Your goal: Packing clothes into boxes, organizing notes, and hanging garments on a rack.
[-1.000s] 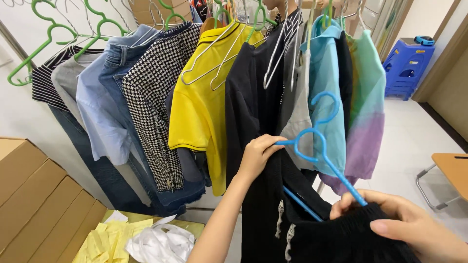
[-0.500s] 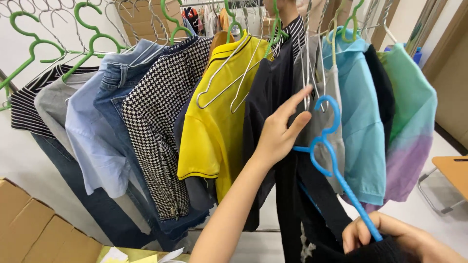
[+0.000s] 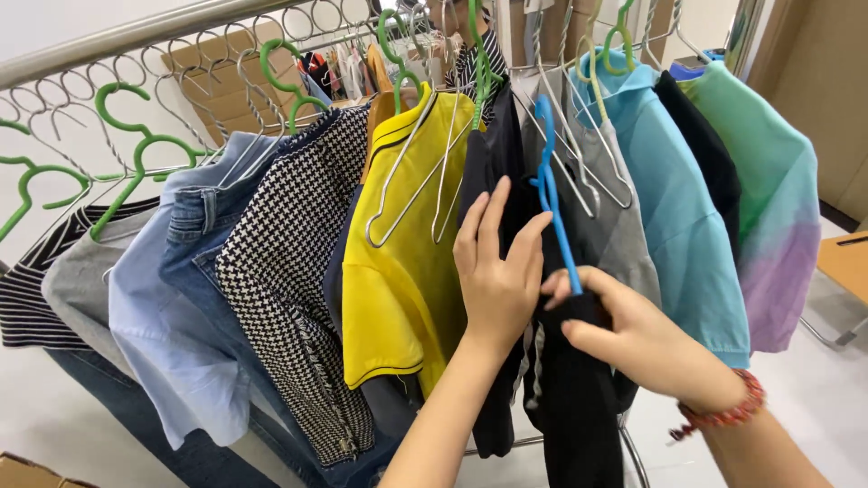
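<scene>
Left hand (image 3: 495, 271) lies flat, released, on the black garment (image 3: 579, 407); right hand (image 3: 633, 339) pinches it under the blue hanger (image 3: 551, 194) — a loose pinch could let it slide off.

Both forearms are bare, with no sleeves in view. The right hand (image 3: 633, 339) has a bracelet (image 3: 723, 414) of small red beads around the wrist. The left hand (image 3: 495, 271) has no ring, watch or band.
</scene>
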